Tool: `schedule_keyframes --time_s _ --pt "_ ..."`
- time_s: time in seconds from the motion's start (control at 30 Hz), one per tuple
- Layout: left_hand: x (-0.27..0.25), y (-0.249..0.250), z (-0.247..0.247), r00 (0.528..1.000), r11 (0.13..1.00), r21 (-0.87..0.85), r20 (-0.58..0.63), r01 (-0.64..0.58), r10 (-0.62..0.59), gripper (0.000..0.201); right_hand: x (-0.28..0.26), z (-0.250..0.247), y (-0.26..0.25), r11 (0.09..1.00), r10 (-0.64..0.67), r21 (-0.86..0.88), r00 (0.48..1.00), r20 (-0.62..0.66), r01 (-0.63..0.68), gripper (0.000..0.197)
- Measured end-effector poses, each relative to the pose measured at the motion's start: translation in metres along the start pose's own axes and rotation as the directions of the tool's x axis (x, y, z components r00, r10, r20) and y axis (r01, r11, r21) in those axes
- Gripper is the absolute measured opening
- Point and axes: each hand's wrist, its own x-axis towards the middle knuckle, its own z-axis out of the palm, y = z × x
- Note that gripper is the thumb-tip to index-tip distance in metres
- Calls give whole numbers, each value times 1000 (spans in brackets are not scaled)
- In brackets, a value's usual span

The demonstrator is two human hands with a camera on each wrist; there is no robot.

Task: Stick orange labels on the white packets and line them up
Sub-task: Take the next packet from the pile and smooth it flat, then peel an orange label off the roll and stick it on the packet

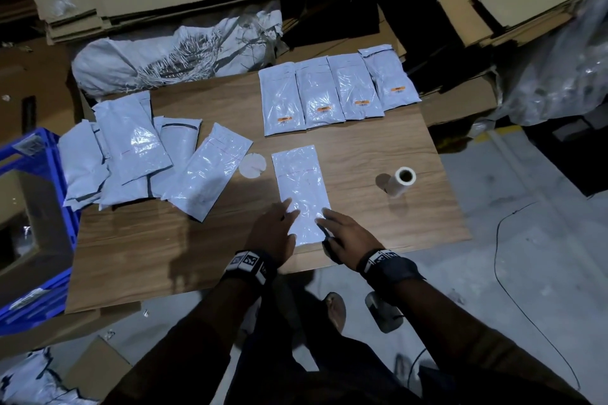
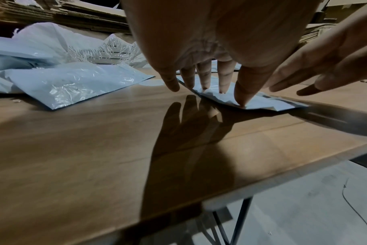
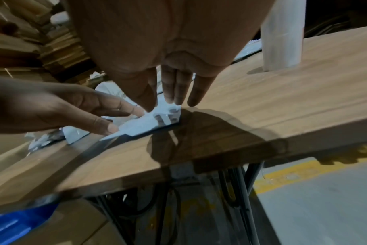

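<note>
Both hands flat on one white packet [image 1: 301,189] near the table's [image 1: 378,141] front edge. Left hand [image 1: 273,233], fingers straight and spread, presses its near-left corner; right hand [image 1: 343,233], fingers straight, lies over its near-right corner, which is hidden. No label visible on this packet. Four labelled packets [image 1: 335,92] in a row at the far edge, print unreadable. Unlabelled pile [image 1: 131,154] to the left, overlapping. Label roll [image 1: 400,181] upright to the right, apart from the hands.
</note>
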Motion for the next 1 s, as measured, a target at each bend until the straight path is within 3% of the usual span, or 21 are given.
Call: schedule_keyframes --time_s 0.07,0.13,0.23,0.33,0.4,0.47,0.57,0.63,0.73,0.8,0.87,0.93,1.0 --pt "7 3 -5 999 999 29 9 38 -39 57 -2 -13 -1 1000 -15 -11 997 -80 14 58" --pt "11 8 -7 998 997 44 1 66 -66 52 -5 -31 3 998 -21 -55 970 -241 8 56" --pt "16 16 -9 997 998 26 -38 63 -62 46 -13 -67 21 994 50 -63 873 -485 -92 63" --pt "21 28 -10 998 999 -35 -63 -3 1 45 -18 -98 47 972 140 -62 764 -630 -229 67" --pt "26 43 -11 996 996 -81 -86 -32 25 43 -18 -109 63 961 210 -25 784 -585 -277 68" --pt "32 59 -13 996 992 -126 -87 -27 16 41 -13 -117 76 960 247 -13 866 -434 -280 70" --pt "40 74 -10 997 977 -212 -72 -38 23 39 -3 -126 85 978 200 -1 934 -295 -210 56" --pt "43 79 -9 998 962 -271 -66 -35 18 37 0 -131 85 980 201 71 932 -302 -188 54" --pt "48 88 -11 997 939 -342 -75 -34 9 39 1 -132 87 939 313 255 882 -352 -231 45" --pt "53 94 -16 994 923 -381 -106 -58 18 45 0 -130 86 834 428 502 843 -324 -230 38" --pt "59 99 -21 989 903 -419 -143 -92 35 54 -2 -131 76 628 499 759 836 -226 -170 27" --pt "64 106 -29 987 876 -469 -153 -113 45 60 -4 -133 63 463 516 878 842 -157 -121 17" --pt "70 114 -37 990 845 -521 -133 -118 56 65 -5 -136 49 389 524 916 842 -127 -104 12"
